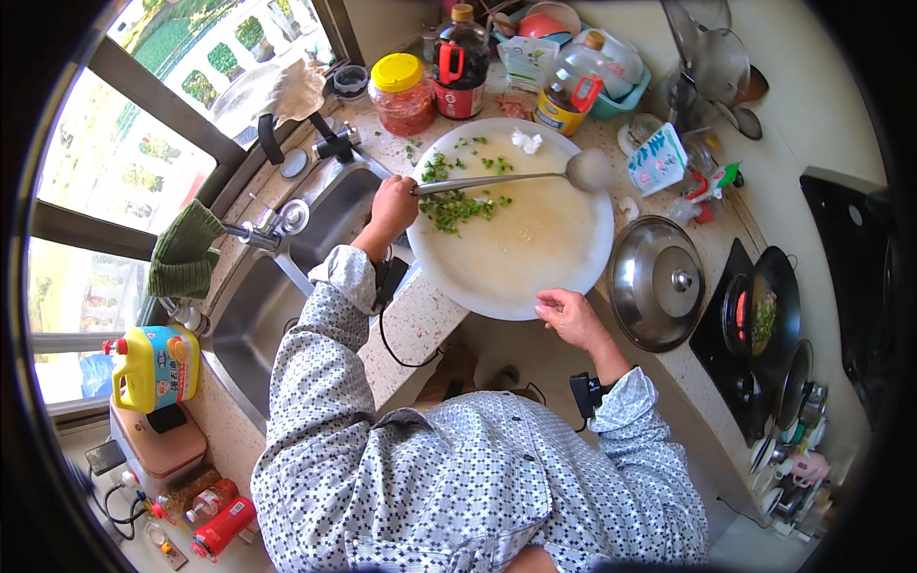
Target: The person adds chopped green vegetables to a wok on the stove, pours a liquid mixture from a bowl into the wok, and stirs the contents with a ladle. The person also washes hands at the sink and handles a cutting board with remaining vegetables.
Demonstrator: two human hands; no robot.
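My left hand [395, 209] is closed around the handle of a metal ladle [494, 182], whose bowl lies over the right part of a round white cutting board [566, 272]. Chopped green onion [458, 208] is scattered across the board's left side. A small white lump [527, 140] sits near its far edge, and tiny pale bits [526, 233] lie near the middle. At the board's near edge is my right hand [572, 319], fingers loosely bent with nothing visible in them; whether it touches the rim cannot be told.
A steel sink [258, 329] lies left. Behind the board stand a yellow-lidded jar [402, 93], a dark sauce bottle [460, 64] and an oil bottle [569, 86]. A domed metal lid [655, 286] is at right, beside a wok [777, 301] holding food on the cooktop [720, 358].
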